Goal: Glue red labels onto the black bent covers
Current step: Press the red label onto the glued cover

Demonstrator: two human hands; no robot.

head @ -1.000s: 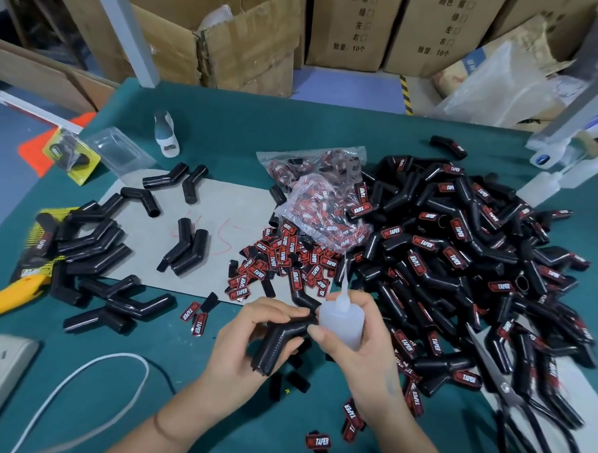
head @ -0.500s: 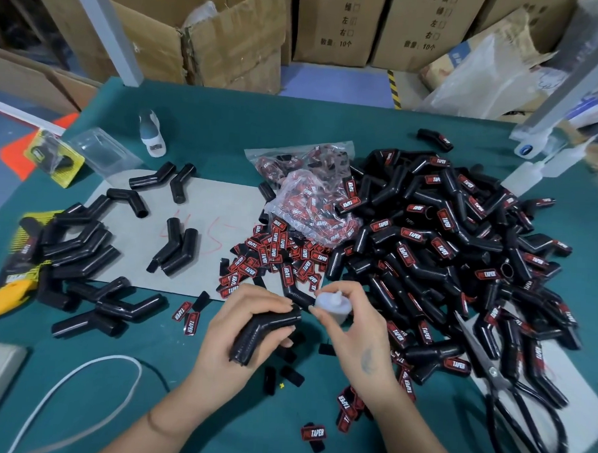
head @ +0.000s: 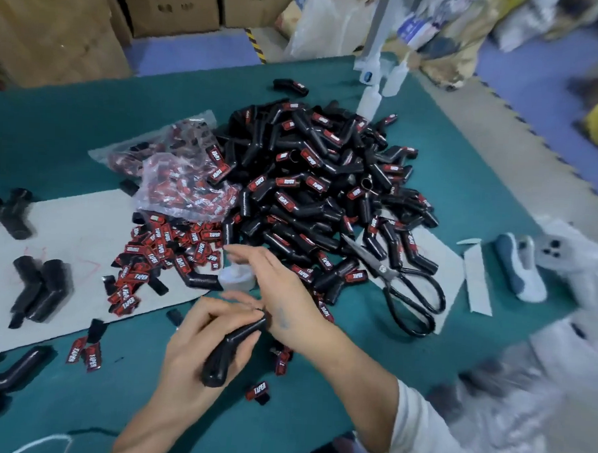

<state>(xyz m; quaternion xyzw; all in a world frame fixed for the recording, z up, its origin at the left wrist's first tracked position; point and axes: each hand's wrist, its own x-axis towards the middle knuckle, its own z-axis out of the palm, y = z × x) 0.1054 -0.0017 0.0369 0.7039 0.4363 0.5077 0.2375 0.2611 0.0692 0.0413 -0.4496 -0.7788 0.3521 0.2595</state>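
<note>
My left hand [head: 196, 352] grips a plain black bent cover [head: 232, 348] low in the middle, above the green table [head: 89, 121]. Just above it, my right hand [head: 281, 294] reaches over a small white glue bottle [head: 235, 280] that stands upright at the edge of the grey sheet [head: 68, 223]. Its fingers are stretched out and blurred above the bottle, with the thumb below it. Loose red labels [head: 163, 247] lie in a heap left of the bottle. A big pile of labelled covers [head: 319, 193] fills the centre.
A clear bag of labels [head: 186, 187] lies behind the loose heap. Black scissors [head: 407, 292] lie to the right of my hands. Unlabelled covers [head: 41, 290] rest on the sheet at left. More white bottles [head: 368, 99] stand at the back. A single label [head: 258, 390] lies near my wrist.
The bottle, tipped onto the cover before, now stands upright on the table with my right fingers spread over it. The left hand has drawn the cover down and back. The view swung right.
</note>
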